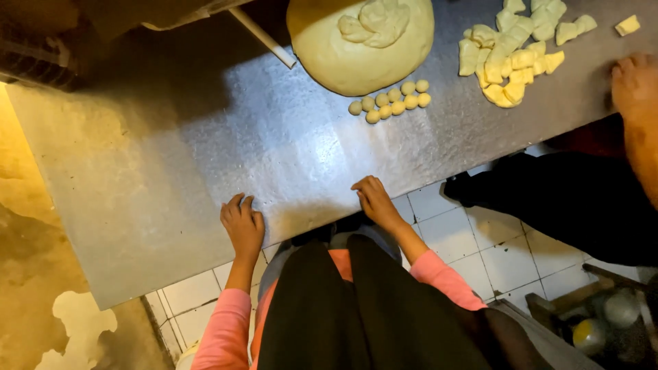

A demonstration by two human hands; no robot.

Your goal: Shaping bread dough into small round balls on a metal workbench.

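Left hand (242,225) flat on the near edge of the metal table (171,171), fingers spread, holding nothing. Right hand (374,200) likewise on the edge, fingers loosely curled, empty; its palm side hidden. Both sleeves pink. Small dough balls (391,101) sit well beyond the hands, clustered just in front of the big dough mound (360,41), whose top is cut off by the frame. Cut dough pieces (514,55) lie far right, partly out of view. Another person's hand (634,82) rests at the right edge, mostly cropped. Upper left in deep shadow; white rod (264,38) only partly visible.
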